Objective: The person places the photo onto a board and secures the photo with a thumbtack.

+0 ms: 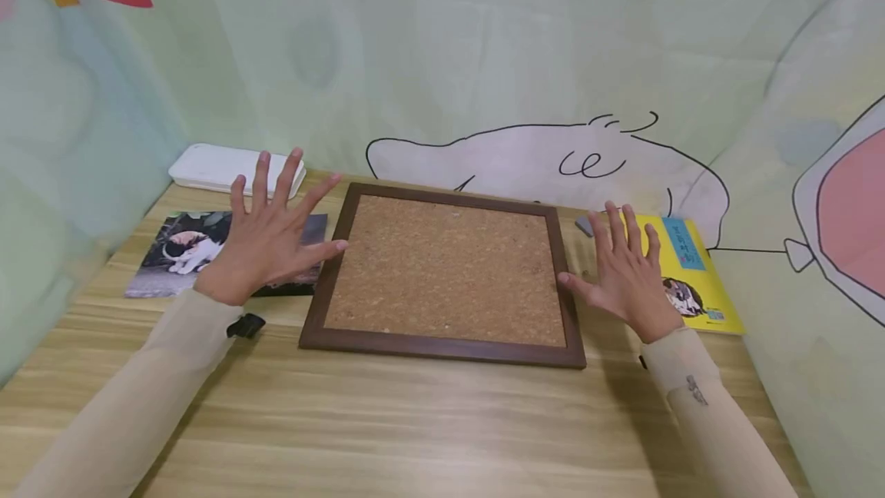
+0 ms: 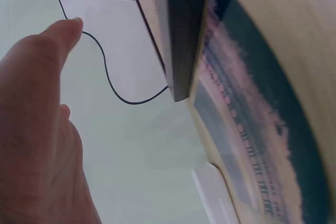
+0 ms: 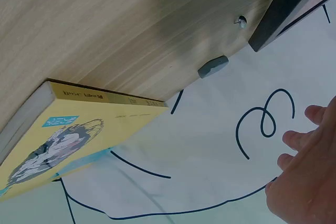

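Observation:
A cork board (image 1: 449,275) with a dark brown frame lies flat on the wooden table, its cork surface bare. My left hand (image 1: 266,244) is held with fingers spread over its left side, overlapping a photo print (image 1: 190,248) of a black-and-white cat in the head view. Spread in the same way, my right hand (image 1: 631,279) is at the board's right edge, its thumb overlapping the frame in the head view. Neither hand holds anything. Two pushpins (image 3: 241,22) stand on the table beside the frame in the right wrist view.
Behind my left hand, a white case (image 1: 221,167) sits against the wall. A yellow book (image 1: 698,275) lies at the right, with a small grey block (image 1: 585,226) close by. A printed cloth backdrop (image 1: 442,60) rises along the table's back and sides.

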The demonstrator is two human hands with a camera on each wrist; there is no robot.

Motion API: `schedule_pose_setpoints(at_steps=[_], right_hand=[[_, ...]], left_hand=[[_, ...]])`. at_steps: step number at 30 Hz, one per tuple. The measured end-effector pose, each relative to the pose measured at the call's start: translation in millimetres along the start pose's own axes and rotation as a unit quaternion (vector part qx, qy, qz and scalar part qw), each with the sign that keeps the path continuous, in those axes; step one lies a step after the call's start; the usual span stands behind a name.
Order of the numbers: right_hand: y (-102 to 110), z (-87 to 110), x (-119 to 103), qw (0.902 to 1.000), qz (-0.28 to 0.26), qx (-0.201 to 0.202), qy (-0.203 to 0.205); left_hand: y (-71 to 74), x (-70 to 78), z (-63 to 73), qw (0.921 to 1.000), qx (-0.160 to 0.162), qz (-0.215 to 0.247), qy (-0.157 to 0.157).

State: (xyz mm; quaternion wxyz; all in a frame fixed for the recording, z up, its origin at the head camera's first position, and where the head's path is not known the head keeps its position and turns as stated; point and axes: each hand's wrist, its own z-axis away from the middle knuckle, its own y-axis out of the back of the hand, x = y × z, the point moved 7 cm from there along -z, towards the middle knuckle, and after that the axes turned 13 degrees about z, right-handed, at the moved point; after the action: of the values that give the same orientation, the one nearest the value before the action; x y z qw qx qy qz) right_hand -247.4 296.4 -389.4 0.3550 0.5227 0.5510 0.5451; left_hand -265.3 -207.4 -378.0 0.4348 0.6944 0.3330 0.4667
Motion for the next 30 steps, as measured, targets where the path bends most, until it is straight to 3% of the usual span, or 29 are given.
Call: schedule_pose_setpoints(at_steps=[7,16,30], right_hand=[[3,1.7,4,0.9998,-0.019,0.0,-0.002],[7,-1.7,19,0.9926,-0.12,0.015,-0.011],[-8,-3.6,29,0.9774,-0.195,-0.061,-0.055]], left_hand=[[-2.6,-3.9,2.9,0.9999,-0.008,0.001,0.008],[0.2,-8.1,3.6,1.0,0.0,0.002,0.008],[-4.1,-11.7,7.1,0.9996,-0.005,0.026,0.01]])
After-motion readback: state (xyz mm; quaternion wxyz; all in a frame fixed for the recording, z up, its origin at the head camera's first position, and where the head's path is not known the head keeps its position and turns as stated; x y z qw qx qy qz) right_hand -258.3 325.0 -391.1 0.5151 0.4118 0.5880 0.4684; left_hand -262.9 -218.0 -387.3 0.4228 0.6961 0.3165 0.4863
